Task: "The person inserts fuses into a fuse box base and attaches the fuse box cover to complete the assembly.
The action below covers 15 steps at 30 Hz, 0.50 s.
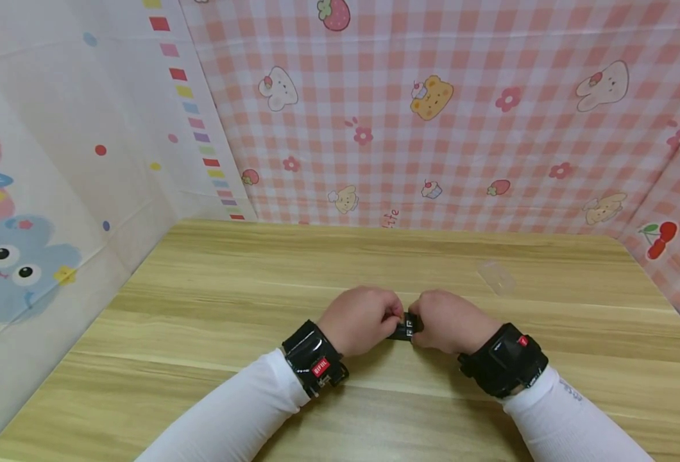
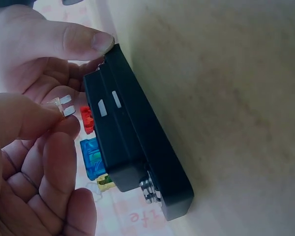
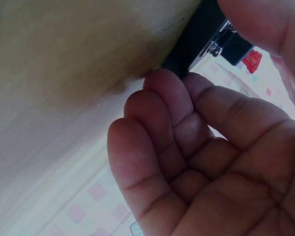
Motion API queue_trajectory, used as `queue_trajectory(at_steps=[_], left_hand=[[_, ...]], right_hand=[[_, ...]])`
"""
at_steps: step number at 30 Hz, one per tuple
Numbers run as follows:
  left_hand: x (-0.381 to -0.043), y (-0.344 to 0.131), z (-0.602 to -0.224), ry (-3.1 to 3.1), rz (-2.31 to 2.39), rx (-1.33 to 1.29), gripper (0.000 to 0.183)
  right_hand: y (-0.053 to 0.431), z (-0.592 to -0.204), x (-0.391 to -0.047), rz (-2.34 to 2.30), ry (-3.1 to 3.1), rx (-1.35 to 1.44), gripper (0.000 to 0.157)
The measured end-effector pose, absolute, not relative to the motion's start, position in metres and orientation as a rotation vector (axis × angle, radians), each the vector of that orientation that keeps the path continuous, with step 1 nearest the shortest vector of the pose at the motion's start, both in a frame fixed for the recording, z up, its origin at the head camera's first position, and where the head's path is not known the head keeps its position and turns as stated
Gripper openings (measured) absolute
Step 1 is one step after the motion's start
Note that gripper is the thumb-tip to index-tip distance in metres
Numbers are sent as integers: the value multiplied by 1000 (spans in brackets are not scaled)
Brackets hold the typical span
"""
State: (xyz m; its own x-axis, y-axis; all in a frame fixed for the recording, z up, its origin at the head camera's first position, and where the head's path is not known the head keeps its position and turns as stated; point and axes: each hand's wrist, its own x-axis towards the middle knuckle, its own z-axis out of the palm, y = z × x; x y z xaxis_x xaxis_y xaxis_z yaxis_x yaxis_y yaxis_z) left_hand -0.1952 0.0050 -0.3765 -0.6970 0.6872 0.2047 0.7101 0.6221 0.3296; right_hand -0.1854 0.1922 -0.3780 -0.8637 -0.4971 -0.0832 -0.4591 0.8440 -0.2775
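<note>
Between the thumb and a finger of my left hand point(image 1: 360, 321) is a small, pale, see-through blade fuse point(image 2: 64, 105), its two metal prongs pointing at a black fuse block point(image 2: 132, 132). A short gap separates the prongs from the block in the left wrist view. Red point(image 2: 87, 119), blue point(image 2: 92, 157) and yellow point(image 2: 106, 182) fuses sit along the block's top. My right hand point(image 1: 450, 322) grips the block's other end, thumb on one edge and fingers on the opposite side. Metal screw terminals point(image 2: 148, 191) show at the block's end.
A thin clear plastic piece point(image 1: 497, 277) lies on the wooden table point(image 1: 230, 276), behind my right hand. A pink checked cloth point(image 1: 398, 64) hangs along the table's back edge, and a white printed cloth point(image 1: 86, 96) hangs on the left.
</note>
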Motion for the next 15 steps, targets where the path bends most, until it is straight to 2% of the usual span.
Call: queue_trajectory(at_steps=[15], left_hand=[[-195,7,-381,-2716,-592,-1210,6]], right_hand=[[193,-378,-186,-396,2870,-794,16]])
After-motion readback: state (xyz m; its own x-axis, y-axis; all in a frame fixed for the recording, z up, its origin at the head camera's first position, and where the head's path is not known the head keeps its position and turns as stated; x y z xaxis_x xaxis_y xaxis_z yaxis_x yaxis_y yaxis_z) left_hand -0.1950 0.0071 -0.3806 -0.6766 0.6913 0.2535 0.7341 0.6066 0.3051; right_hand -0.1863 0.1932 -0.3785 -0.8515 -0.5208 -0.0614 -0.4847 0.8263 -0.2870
